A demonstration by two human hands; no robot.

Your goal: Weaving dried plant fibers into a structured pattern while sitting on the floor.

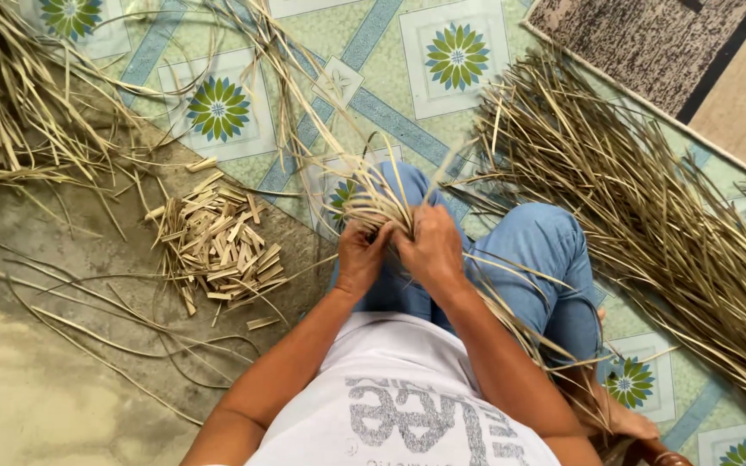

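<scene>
Dried palm-leaf strips point(373, 203), gathered into a bunch, sit just above the person's lap over the blue-trousered knees, with the left hand point(358, 257) and the right hand point(432, 246) both clamped around them side by side, fingers curled tight together. They look light, thin and springy, likely brittle where bent sharply and apt to splay or slip loose. The surest hold seems close to the gathered point, where both fists already meet.
</scene>
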